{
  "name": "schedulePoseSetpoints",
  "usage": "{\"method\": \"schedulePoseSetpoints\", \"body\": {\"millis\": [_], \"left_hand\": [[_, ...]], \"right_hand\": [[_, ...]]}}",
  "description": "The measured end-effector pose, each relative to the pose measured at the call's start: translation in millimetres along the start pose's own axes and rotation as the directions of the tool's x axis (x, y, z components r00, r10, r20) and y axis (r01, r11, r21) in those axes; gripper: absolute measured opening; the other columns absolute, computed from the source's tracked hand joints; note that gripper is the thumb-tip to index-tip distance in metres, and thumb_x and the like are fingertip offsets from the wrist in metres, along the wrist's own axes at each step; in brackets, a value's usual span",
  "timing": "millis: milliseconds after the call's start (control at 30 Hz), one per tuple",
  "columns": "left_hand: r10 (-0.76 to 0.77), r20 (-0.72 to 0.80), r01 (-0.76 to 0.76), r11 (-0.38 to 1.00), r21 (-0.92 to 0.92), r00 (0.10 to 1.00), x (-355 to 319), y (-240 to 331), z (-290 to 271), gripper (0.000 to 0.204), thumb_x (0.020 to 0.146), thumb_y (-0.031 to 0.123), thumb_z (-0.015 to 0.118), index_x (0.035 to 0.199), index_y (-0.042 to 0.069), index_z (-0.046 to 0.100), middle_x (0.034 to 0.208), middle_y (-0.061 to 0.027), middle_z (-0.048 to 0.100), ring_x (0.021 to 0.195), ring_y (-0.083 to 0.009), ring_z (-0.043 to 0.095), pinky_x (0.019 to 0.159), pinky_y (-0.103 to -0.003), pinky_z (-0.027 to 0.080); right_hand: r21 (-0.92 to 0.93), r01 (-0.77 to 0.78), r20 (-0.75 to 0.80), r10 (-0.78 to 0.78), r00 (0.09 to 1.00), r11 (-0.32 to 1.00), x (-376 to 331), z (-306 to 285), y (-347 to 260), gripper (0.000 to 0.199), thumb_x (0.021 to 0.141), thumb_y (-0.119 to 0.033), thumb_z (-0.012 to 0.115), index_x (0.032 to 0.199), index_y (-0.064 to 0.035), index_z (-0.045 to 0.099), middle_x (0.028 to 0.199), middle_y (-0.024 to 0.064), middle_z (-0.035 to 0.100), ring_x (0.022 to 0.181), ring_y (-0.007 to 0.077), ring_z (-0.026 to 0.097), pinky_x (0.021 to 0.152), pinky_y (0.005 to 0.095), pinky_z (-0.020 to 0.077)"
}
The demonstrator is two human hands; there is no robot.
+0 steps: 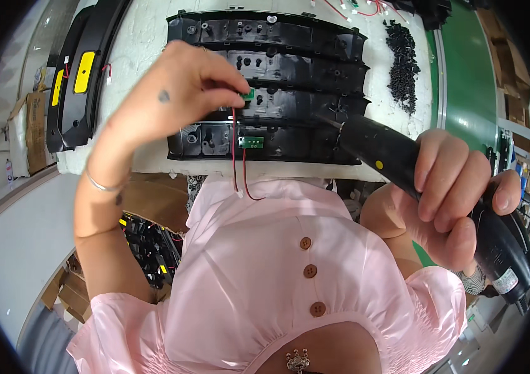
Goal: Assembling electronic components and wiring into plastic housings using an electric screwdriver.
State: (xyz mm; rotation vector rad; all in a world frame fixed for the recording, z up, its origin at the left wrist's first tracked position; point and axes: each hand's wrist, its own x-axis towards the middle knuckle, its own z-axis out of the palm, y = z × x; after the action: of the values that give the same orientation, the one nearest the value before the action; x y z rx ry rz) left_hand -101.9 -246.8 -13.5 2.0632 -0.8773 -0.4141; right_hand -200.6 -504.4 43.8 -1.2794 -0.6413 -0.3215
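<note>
Left hand (181,93) pinched shut on a small green circuit board (248,94), seating it on the black plastic panel (315,106). Right hand (458,196) wrapped tight round an electric screwdriver (402,163), tip angled toward the panel, ready beside loose black screws (402,59).

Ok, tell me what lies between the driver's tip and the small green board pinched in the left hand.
In the head view, only the ribbed surface of a black plastic panel lies between the electric screwdriver tip and the green board pinched in the left hand.
</note>
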Motion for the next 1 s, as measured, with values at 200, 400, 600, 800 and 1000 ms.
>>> {"method": "schedulePoseSetpoints", "body": {"millis": [200, 400, 600, 800, 1000], "left_hand": [[0.208, -0.209, -0.171, 0.968, 0.184, 0.956, -12, -8, 33, 0.007, 0.073, 0.004, 0.068, 0.077, 0.001, 0.063, 0.071, -0.0125, 0.062, 0.067, -0.0311, 0.06, 0.061, -0.037, 0.048], [0.292, -0.152, -0.222, 0.905, 0.363, 0.944, -12, -10, 47, 0.008, 0.067, 0.001, 0.063, 0.071, 0.003, 0.056, 0.07, -0.0088, 0.057, 0.073, -0.0286, 0.056, 0.06, -0.038, 0.047], [0.302, -0.228, -0.18, 0.881, 0.438, 0.926, -17, -11, 55, 0.011, 0.063, 0.0, 0.061, 0.071, 0.005, 0.056, 0.069, -0.0068, 0.055, 0.072, -0.0262, 0.056, 0.058, -0.037, 0.046], [0.336, -0.278, -0.214, 0.895, 0.39, 0.9, -17, -18, 58, 0.012, 0.062, -0.002, 0.061, 0.069, 0.005, 0.053, 0.068, -0.0062, 0.054, 0.071, -0.0256, 0.056, 0.058, -0.036, 0.047], [0.33, -0.285, -0.215, 0.904, 0.369, 0.9, -20, -21, 60, 0.013, 0.06, -0.003, 0.06, 0.065, 0.004, 0.049, 0.066, -0.0062, 0.052, 0.069, -0.0255, 0.055, 0.056, -0.036, 0.046]], "right_hand": [[0.004, -0.073, 0.131, 0.072, 0.989, 0.997, -2, 15, 7, 0.037, 0.08, -0.012, 0.061, 0.114, -0.0164, 0.046, 0.065, -0.0073, 0.049, 0.056, 0.0057, 0.047, 0.062, 0.0225, 0.0368], [-0.019, -0.051, 0.151, 0.053, 0.987, 0.999, -2, 24, 15, 0.036, 0.083, -0.014, 0.058, 0.116, -0.0158, 0.045, 0.066, -0.0066, 0.048, 0.057, 0.0062, 0.047, 0.062, 0.023, 0.0366], [-0.053, -0.039, 0.188, 0.049, 0.981, 0.998, 0, 28, 19, 0.038, 0.083, -0.013, 0.057, 0.119, -0.0162, 0.044, 0.068, -0.005, 0.048, 0.058, 0.0079, 0.047, 0.062, 0.025, 0.0366], [-0.01, -0.003, 0.231, 0.006, 0.973, 1.0, 1, 31, 39, 0.042, 0.084, -0.011, 0.052, 0.124, -0.0159, 0.042, 0.071, -0.0022, 0.048, 0.058, 0.0107, 0.045, 0.062, 0.0279, 0.037], [-0.008, 0.036, 0.194, -0.034, 0.98, 0.999, 0, 41, 57, 0.042, 0.084, -0.011, 0.052, 0.125, -0.0153, 0.041, 0.069, -0.0009, 0.047, 0.056, 0.0114, 0.044, 0.06, 0.0291, 0.0383]]}}
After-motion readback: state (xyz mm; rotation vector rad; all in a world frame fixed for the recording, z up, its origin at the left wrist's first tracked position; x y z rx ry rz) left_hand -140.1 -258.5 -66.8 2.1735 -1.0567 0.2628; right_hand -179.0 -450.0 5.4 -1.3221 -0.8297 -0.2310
